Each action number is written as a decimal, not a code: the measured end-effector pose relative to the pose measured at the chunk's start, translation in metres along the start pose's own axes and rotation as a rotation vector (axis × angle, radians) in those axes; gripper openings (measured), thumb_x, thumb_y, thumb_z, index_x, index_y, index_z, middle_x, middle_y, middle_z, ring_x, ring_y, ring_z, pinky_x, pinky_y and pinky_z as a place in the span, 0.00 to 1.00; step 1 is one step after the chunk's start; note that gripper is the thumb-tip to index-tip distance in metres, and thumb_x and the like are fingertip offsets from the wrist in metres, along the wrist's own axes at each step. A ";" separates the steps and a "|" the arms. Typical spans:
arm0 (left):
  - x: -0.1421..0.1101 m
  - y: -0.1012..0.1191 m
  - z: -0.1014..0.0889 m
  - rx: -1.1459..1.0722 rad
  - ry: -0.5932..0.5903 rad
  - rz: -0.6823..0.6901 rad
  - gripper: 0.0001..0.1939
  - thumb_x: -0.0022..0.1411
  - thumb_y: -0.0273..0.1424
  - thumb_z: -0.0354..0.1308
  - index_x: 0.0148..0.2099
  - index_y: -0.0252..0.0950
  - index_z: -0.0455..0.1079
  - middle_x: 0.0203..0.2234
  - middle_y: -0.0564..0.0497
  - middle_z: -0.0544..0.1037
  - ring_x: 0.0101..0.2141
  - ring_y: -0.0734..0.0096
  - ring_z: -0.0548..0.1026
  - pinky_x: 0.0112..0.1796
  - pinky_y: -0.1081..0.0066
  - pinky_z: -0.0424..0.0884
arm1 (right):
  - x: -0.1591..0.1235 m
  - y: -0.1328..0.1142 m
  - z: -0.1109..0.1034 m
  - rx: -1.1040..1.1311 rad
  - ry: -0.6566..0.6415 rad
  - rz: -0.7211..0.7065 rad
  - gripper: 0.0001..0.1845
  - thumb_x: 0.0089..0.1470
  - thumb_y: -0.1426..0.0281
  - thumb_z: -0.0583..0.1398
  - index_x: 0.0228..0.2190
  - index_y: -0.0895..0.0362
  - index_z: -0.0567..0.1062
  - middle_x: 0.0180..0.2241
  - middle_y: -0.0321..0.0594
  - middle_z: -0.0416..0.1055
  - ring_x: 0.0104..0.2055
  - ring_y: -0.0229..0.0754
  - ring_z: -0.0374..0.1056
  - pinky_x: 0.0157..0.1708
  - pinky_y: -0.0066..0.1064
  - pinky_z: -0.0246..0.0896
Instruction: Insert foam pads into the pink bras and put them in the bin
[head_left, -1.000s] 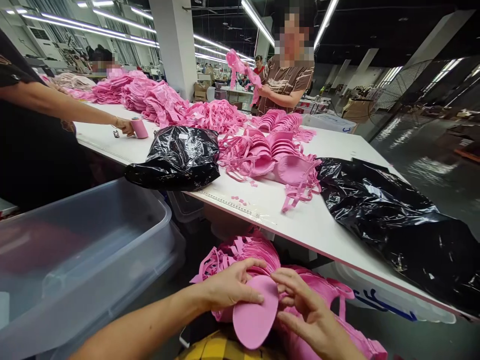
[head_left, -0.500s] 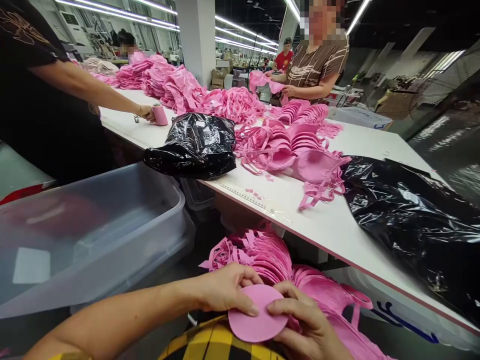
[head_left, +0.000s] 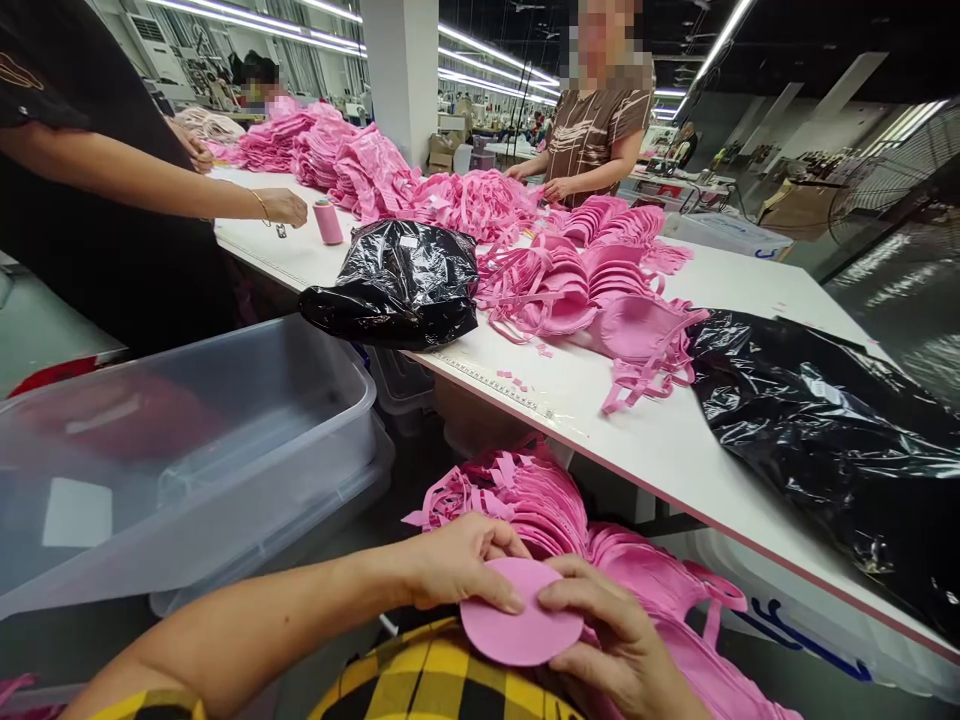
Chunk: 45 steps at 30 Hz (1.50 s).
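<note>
A flat, rounded pink bra pad [head_left: 517, 635] is held low in front of my yellow-and-black checked clothing. My left hand [head_left: 469, 570] grips its upper left edge, with the thumb lying across its face. From the other side my right hand [head_left: 611, 630] pinches the pad, thumb and fingers on its right edge. Just beyond my hands, below table height, is a stack of pink bras [head_left: 525, 500] with straps bunched at its left. More pink bras [head_left: 675, 590] extend to the right, partly hidden behind my right hand.
A white table [head_left: 637, 440] bears heaped pink bras [head_left: 555, 290], a black plastic bag [head_left: 405, 290] and a pink thread cone [head_left: 328, 222]. Another black bag [head_left: 832, 430] hangs over its right edge. Clear plastic bins [head_left: 330, 430] stand left. Co-workers stand across the table and at left.
The left co-worker's hand has let go of the thread cone and drawn back. The co-worker across has lowered the pink garment to the pile. My hands keep hold of the pad.
</note>
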<state>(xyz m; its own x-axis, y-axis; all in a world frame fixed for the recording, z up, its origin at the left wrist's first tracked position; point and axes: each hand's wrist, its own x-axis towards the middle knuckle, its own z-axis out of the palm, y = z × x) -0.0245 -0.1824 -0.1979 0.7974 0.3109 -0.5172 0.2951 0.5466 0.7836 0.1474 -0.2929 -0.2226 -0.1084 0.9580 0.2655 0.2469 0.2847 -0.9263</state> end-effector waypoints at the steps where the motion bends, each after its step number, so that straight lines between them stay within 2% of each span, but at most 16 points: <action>1: 0.000 -0.002 0.000 0.021 0.017 0.009 0.24 0.30 0.28 0.67 0.35 0.30 0.68 0.23 0.55 0.70 0.24 0.77 0.65 0.25 0.77 0.61 | 0.001 0.000 0.003 -0.003 0.033 0.020 0.11 0.48 0.60 0.64 0.34 0.51 0.76 0.36 0.41 0.72 0.37 0.42 0.70 0.34 0.26 0.66; 3: 0.000 -0.004 0.000 0.113 0.048 0.042 0.22 0.34 0.28 0.65 0.36 0.30 0.68 0.23 0.55 0.70 0.24 0.76 0.66 0.24 0.77 0.60 | 0.002 0.002 0.010 -0.009 0.097 0.069 0.10 0.50 0.61 0.62 0.27 0.55 0.74 0.30 0.40 0.71 0.32 0.40 0.69 0.30 0.25 0.65; 6: -0.004 -0.003 0.003 0.408 0.108 0.174 0.17 0.42 0.26 0.60 0.38 0.31 0.71 0.28 0.52 0.73 0.29 0.72 0.69 0.29 0.75 0.63 | 0.000 0.008 0.022 -0.014 0.162 0.135 0.12 0.54 0.64 0.59 0.22 0.57 0.71 0.24 0.37 0.68 0.26 0.37 0.66 0.24 0.24 0.62; 10: -0.015 0.002 0.009 0.689 0.158 0.309 0.15 0.51 0.29 0.56 0.43 0.35 0.72 0.36 0.50 0.76 0.36 0.66 0.71 0.37 0.72 0.64 | -0.005 0.014 0.033 0.082 0.281 0.269 0.11 0.54 0.65 0.59 0.25 0.57 0.66 0.21 0.33 0.65 0.20 0.34 0.64 0.18 0.22 0.61; 13: -0.021 0.002 0.012 0.739 0.149 0.330 0.23 0.46 0.34 0.63 0.48 0.38 0.71 0.39 0.51 0.76 0.38 0.63 0.72 0.39 0.71 0.65 | -0.005 0.010 0.039 0.245 0.397 0.383 0.15 0.49 0.63 0.63 0.30 0.54 0.61 0.23 0.29 0.64 0.18 0.33 0.64 0.16 0.22 0.61; 16: -0.024 0.000 0.012 0.756 0.159 0.418 0.16 0.52 0.30 0.58 0.45 0.38 0.72 0.37 0.51 0.77 0.36 0.66 0.73 0.38 0.73 0.64 | -0.003 0.003 0.041 0.327 0.469 0.457 0.20 0.47 0.62 0.65 0.37 0.52 0.61 0.23 0.27 0.64 0.16 0.31 0.62 0.15 0.21 0.60; 18: -0.023 -0.004 0.011 0.695 0.171 0.440 0.14 0.54 0.25 0.54 0.42 0.36 0.74 0.34 0.51 0.78 0.34 0.69 0.73 0.36 0.75 0.65 | -0.002 0.000 0.040 0.339 0.424 0.488 0.20 0.46 0.61 0.65 0.39 0.53 0.64 0.23 0.28 0.65 0.15 0.31 0.62 0.14 0.21 0.59; 21: -0.017 -0.011 0.009 0.561 0.248 0.379 0.12 0.48 0.21 0.55 0.35 0.32 0.76 0.28 0.51 0.78 0.30 0.71 0.73 0.33 0.76 0.66 | -0.002 -0.001 0.037 0.359 0.209 0.523 0.16 0.48 0.60 0.63 0.36 0.56 0.70 0.24 0.33 0.68 0.17 0.32 0.63 0.16 0.22 0.60; 23: -0.012 -0.015 0.008 0.449 0.296 0.326 0.09 0.45 0.21 0.55 0.30 0.31 0.75 0.22 0.52 0.76 0.23 0.75 0.70 0.26 0.77 0.65 | -0.003 0.001 0.034 0.364 0.091 0.540 0.17 0.49 0.60 0.62 0.39 0.56 0.72 0.23 0.34 0.68 0.18 0.33 0.65 0.18 0.22 0.61; 25: -0.007 -0.017 0.007 0.302 0.303 0.281 0.05 0.44 0.24 0.56 0.26 0.30 0.72 0.17 0.55 0.71 0.16 0.80 0.65 0.18 0.78 0.62 | -0.005 0.001 0.033 0.352 0.056 0.530 0.19 0.52 0.59 0.60 0.44 0.55 0.72 0.22 0.35 0.70 0.20 0.35 0.67 0.19 0.24 0.63; 28: -0.003 -0.016 0.006 0.120 0.247 0.223 0.05 0.43 0.28 0.59 0.24 0.31 0.68 0.13 0.57 0.67 0.12 0.81 0.61 0.13 0.79 0.59 | -0.006 -0.001 0.028 0.251 0.046 0.423 0.19 0.54 0.59 0.57 0.45 0.54 0.73 0.34 0.44 0.74 0.28 0.41 0.71 0.18 0.24 0.65; 31: -0.002 -0.014 0.007 0.095 0.187 0.163 0.07 0.41 0.29 0.60 0.25 0.32 0.67 0.12 0.57 0.67 0.11 0.80 0.62 0.12 0.79 0.60 | -0.005 -0.005 0.024 0.115 -0.005 0.344 0.18 0.53 0.62 0.59 0.46 0.53 0.73 0.45 0.48 0.71 0.34 0.44 0.71 0.17 0.23 0.65; 34: -0.003 -0.014 0.009 0.175 0.187 0.139 0.09 0.43 0.29 0.61 0.29 0.32 0.67 0.15 0.58 0.67 0.13 0.80 0.63 0.14 0.79 0.62 | -0.006 -0.001 0.023 0.121 0.044 0.372 0.17 0.55 0.62 0.57 0.45 0.55 0.74 0.31 0.44 0.75 0.26 0.40 0.70 0.21 0.26 0.66; 37: -0.004 -0.016 0.012 0.200 0.180 0.133 0.13 0.45 0.32 0.63 0.34 0.33 0.67 0.17 0.59 0.67 0.15 0.81 0.63 0.16 0.79 0.62 | -0.008 0.006 0.026 0.284 0.143 0.471 0.18 0.53 0.60 0.59 0.42 0.56 0.75 0.18 0.36 0.70 0.19 0.37 0.66 0.20 0.25 0.63; 41: -0.004 -0.018 0.016 0.277 0.249 0.188 0.09 0.46 0.29 0.62 0.32 0.31 0.70 0.20 0.56 0.70 0.19 0.79 0.64 0.21 0.78 0.62 | -0.009 0.009 0.031 0.479 0.216 0.586 0.20 0.47 0.59 0.64 0.40 0.57 0.74 0.17 0.33 0.68 0.14 0.33 0.62 0.15 0.21 0.56; 45: -0.003 -0.021 0.019 0.390 0.350 0.311 0.03 0.45 0.21 0.59 0.26 0.31 0.74 0.24 0.52 0.76 0.27 0.74 0.70 0.31 0.75 0.65 | -0.009 0.005 0.034 0.498 0.220 0.644 0.22 0.45 0.58 0.64 0.39 0.59 0.72 0.15 0.33 0.68 0.14 0.33 0.62 0.14 0.21 0.56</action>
<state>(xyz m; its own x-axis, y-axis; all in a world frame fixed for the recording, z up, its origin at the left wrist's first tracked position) -0.0230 -0.2099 -0.2063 0.6765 0.6834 -0.2745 0.3002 0.0845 0.9501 0.1171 -0.3009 -0.2387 0.1110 0.9277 -0.3564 -0.2627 -0.3185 -0.9108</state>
